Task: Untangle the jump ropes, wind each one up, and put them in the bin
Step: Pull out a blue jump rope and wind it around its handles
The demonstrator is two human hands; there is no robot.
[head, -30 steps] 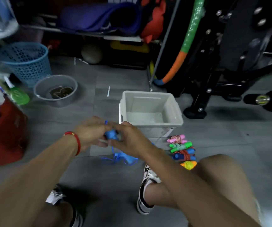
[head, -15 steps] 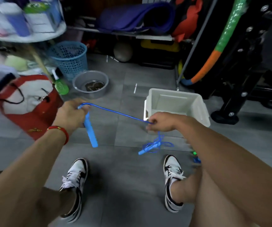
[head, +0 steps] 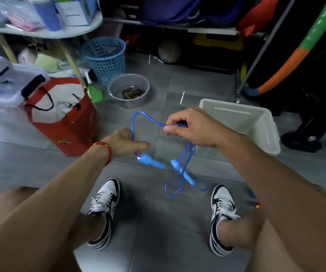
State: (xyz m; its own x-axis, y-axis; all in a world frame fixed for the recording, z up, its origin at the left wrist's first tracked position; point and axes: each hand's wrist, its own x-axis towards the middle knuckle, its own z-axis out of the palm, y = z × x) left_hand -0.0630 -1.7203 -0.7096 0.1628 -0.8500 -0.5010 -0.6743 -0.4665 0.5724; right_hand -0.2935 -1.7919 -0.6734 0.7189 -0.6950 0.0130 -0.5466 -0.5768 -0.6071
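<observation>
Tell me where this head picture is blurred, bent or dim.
Head view: motion blur smears the left hand and the shelf clutter at top left; the right hand and blue rope are sharper; wide-angle bending curves the hoop and stretches the forearms; light is dim and bluish, darkest at upper right.

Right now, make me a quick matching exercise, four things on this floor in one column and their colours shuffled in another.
Things:
1 jump rope
2 bin
3 bag
4 bowl

Colours:
A red
B grey
C blue
D white

Pairs: 1-C, 2-D, 3-A, 4-B.

The right hand pinches the rope cord.
</observation>
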